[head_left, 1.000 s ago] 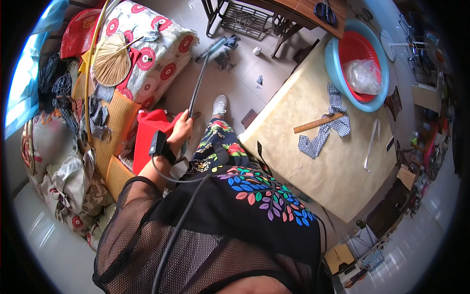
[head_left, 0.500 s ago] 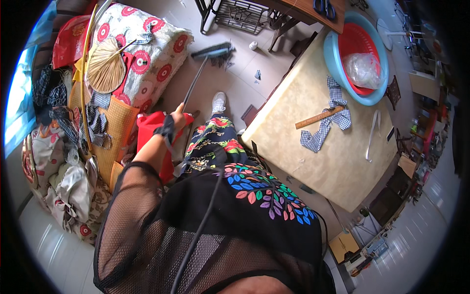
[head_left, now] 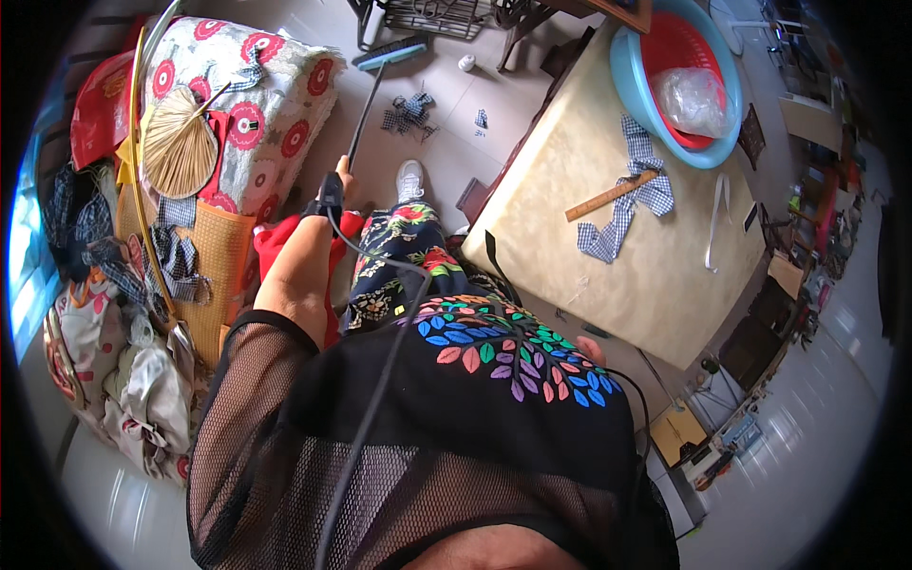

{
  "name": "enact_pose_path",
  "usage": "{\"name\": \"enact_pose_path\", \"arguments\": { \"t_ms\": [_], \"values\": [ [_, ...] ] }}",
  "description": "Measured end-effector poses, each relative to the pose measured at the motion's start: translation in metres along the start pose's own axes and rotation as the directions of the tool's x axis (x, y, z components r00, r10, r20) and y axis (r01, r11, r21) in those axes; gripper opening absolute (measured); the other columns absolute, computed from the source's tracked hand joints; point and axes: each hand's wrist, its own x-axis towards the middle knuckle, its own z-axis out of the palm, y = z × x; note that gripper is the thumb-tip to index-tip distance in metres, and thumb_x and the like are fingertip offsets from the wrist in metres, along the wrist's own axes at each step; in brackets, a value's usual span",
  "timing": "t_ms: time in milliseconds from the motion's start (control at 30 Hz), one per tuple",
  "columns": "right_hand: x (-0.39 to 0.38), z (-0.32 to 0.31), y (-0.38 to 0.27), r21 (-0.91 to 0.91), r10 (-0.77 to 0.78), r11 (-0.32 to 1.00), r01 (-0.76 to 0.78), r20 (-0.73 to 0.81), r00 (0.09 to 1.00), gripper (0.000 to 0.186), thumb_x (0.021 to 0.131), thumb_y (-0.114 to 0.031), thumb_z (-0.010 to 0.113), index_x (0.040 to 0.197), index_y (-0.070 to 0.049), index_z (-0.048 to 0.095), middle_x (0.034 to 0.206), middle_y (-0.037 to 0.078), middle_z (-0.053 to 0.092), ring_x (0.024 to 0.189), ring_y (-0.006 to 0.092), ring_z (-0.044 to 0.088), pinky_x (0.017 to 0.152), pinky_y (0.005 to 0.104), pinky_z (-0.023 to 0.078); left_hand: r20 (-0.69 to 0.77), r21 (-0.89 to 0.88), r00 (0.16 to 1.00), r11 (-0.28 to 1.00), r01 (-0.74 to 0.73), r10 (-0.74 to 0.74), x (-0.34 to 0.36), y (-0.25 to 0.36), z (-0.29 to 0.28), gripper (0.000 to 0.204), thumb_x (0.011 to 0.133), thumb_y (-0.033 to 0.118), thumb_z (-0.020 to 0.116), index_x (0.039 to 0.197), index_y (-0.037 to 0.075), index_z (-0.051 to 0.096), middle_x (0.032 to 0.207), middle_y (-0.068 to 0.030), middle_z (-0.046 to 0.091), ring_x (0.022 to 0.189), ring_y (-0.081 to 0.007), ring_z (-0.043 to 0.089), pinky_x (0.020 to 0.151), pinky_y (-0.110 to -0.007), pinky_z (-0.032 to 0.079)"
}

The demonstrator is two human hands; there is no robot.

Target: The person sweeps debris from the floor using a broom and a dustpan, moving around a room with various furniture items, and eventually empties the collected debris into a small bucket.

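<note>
one hand, the left, is plainly in view, with one broom and one white shoe. basins number two: one blue basin and one red basin, with one clear plastic bag. there is one cream-topped table, one wooden ruler, one white strip and one pleated fan. the floor has one small white roundish object; its checked scraps overlap too much to count, several at least.
</note>
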Motion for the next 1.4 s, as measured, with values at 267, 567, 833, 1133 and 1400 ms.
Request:
{"name": "enact_pose_path", "arguments": {
  "t_ms": [267, 567, 833, 1133, 1400],
  "values": [
    [-0.005, 0.018, -0.020, 0.014, -0.146, 0.989, 0.146, 0.040, 0.988, 0.033, 0.084, -0.032, 0.052, 0.108, -0.010, 0.051, 0.089, 0.007, 0.061, 0.078, 0.0176, 0.060, 0.059, 0.0276, 0.045, 0.216, 0.320, 0.816, 0.751, -0.578, 0.536, -0.028, -0.174, -0.037, 0.041, 0.082, 0.015, 0.044, 0.120, 0.002, 0.041, 0.064, -0.0191, 0.059, 0.056, -0.0328, 0.057, 0.057, -0.043, 0.047],
    [-0.012, 0.032, -0.045, -0.157, -0.109, 0.982, 0.107, -0.008, 0.994, 0.029, 0.083, -0.028, 0.052, 0.104, -0.009, 0.053, 0.084, 0.005, 0.060, 0.075, 0.0145, 0.059, 0.053, 0.0224, 0.042, 0.446, 0.533, 0.778, 0.567, -0.628, 0.442, -0.117, -0.038, -0.071, 0.054, 0.080, 0.013, 0.045, 0.131, 0.012, 0.028, 0.063, -0.0195, 0.056, 0.058, -0.0333, 0.057, 0.051, -0.044, 0.043],
    [0.004, 0.009, -0.024, -0.086, 0.058, 0.995, -0.059, -0.015, 0.998, 0.033, 0.080, -0.023, 0.053, 0.107, -0.006, 0.051, 0.085, 0.005, 0.059, 0.075, 0.0142, 0.058, 0.054, 0.0236, 0.042, 0.401, 0.791, 0.859, 0.352, -0.500, 0.319, -0.055, 0.001, -0.036, 0.049, 0.087, 0.028, 0.038, 0.133, 0.034, 0.023, 0.088, -0.0100, 0.063, 0.076, -0.0253, 0.063, 0.060, -0.038, 0.051],
    [0.048, 0.014, 0.011, -0.091, 0.089, 0.993, -0.081, 0.094, 0.992, 0.036, 0.077, -0.023, 0.058, 0.107, -0.005, 0.052, 0.085, 0.006, 0.058, 0.075, 0.0149, 0.057, 0.057, 0.0254, 0.043, 0.335, 0.737, 0.854, 0.454, -0.501, 0.398, -0.089, -0.113, -0.129, 0.046, 0.084, 0.018, 0.040, 0.129, 0.020, 0.033, 0.075, -0.0171, 0.060, 0.069, -0.0296, 0.061, 0.054, -0.042, 0.047],
    [0.058, 0.012, -0.021, 0.003, -0.097, 0.995, 0.098, 0.174, 0.980, 0.034, 0.084, -0.024, 0.051, 0.111, -0.003, 0.047, 0.090, 0.008, 0.058, 0.076, 0.0152, 0.056, 0.056, 0.0242, 0.044, 0.028, 0.155, 0.924, 0.912, -0.380, 0.381, -0.067, -0.136, -0.081, 0.021, 0.084, 0.024, 0.048, 0.098, 0.011, 0.055, 0.068, -0.0128, 0.056, 0.057, -0.0244, 0.053, 0.050, -0.036, 0.042]
  ]
}}
